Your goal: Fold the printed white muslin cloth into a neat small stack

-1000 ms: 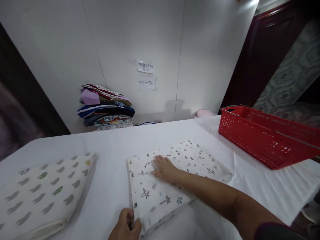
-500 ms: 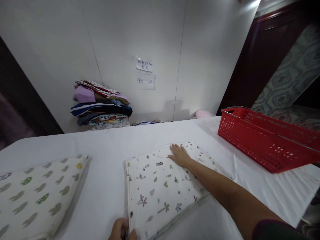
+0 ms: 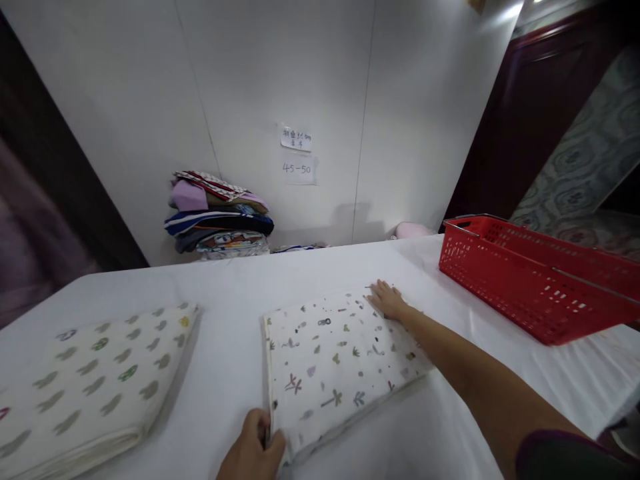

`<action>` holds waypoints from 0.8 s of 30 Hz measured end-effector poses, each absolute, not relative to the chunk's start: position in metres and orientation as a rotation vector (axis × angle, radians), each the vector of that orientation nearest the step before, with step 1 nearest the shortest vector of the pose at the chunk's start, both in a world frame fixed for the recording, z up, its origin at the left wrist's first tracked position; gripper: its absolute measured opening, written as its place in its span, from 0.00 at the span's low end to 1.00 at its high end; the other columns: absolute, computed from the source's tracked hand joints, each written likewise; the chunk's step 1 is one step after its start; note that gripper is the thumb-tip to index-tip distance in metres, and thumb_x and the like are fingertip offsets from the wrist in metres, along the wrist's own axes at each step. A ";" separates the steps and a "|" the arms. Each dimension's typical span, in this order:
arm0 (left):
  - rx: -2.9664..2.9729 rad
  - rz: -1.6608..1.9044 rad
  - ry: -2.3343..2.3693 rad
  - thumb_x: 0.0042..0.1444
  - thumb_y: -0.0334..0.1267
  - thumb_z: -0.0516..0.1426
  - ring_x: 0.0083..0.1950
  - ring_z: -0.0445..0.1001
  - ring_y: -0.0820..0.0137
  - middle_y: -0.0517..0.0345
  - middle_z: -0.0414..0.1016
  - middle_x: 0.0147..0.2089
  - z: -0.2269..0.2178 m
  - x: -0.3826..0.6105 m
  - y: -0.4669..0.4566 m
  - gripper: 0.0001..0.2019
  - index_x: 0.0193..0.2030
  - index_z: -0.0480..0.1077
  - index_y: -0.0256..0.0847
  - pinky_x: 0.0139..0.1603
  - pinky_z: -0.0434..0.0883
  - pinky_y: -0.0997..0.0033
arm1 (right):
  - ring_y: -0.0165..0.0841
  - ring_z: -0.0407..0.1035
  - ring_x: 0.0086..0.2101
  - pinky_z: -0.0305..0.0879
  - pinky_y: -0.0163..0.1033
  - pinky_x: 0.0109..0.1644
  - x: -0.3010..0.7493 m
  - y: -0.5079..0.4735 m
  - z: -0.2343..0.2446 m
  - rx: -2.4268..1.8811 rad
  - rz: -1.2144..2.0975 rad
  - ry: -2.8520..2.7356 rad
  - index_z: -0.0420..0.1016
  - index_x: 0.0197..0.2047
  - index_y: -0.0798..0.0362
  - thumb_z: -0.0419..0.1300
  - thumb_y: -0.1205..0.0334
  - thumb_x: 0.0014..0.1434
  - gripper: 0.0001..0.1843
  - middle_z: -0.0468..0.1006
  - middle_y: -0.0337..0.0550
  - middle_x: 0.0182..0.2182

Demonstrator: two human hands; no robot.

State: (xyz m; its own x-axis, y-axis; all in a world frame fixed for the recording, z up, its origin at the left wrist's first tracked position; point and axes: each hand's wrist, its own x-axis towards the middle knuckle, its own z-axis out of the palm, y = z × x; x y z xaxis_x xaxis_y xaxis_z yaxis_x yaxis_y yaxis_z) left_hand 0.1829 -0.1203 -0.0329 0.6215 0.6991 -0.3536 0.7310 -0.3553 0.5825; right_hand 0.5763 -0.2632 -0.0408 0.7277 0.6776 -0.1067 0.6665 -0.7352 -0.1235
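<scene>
A white folded cloth [image 3: 340, 360] printed with small plants and animals lies flat on the white-covered table in front of me. At its near left corner, my left hand [image 3: 257, 447] pinches the layered edge between thumb and fingers. My right hand [image 3: 386, 299] rests palm down on the far right corner, its fingers stretched out. To the left lies another folded white cloth [image 3: 110, 373] with grey bunny-like shapes and a few coloured ones; neither hand touches it.
A red plastic basket [image 3: 510, 280] with wire handles stands at the right of the table [image 3: 225, 287]. Behind the far edge is a stack of folded fabrics [image 3: 220, 213] by the wall, with a pink item [image 3: 413, 230] farther right. Paper signs [image 3: 299, 157] hang on the wall.
My right hand has slid to the far right corner of the printed cloth. The cloth's right part now looks folded in or shorter. My left hand keeps its corner; the view has shifted slightly left.
</scene>
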 end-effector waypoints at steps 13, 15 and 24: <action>2.168 0.136 1.194 0.49 0.34 0.51 0.29 0.66 0.72 0.63 0.67 0.27 -0.032 0.178 -0.133 0.04 0.33 0.57 0.42 0.28 0.55 0.73 | 0.42 0.45 0.62 0.51 0.56 0.59 0.580 -0.406 -0.082 -2.975 0.089 -0.984 0.55 0.64 0.49 0.37 0.48 0.62 0.30 0.51 0.47 0.64; 2.160 0.160 1.191 0.49 0.34 0.51 0.29 0.66 0.71 0.62 0.68 0.28 -0.031 0.177 -0.136 0.05 0.34 0.58 0.42 0.28 0.54 0.73 | 0.45 0.47 0.62 0.53 0.58 0.57 0.579 -0.422 -0.084 -2.998 0.063 -0.944 0.60 0.61 0.49 0.37 0.49 0.61 0.29 0.54 0.50 0.63; 2.088 0.268 1.165 0.47 0.34 0.52 0.30 0.66 0.72 0.61 0.68 0.29 -0.034 0.173 -0.139 0.06 0.34 0.59 0.41 0.29 0.57 0.74 | 0.40 0.42 0.63 0.44 0.52 0.63 0.433 -0.346 -0.049 -2.511 0.116 -1.429 0.52 0.65 0.52 0.38 0.49 0.63 0.30 0.51 0.47 0.64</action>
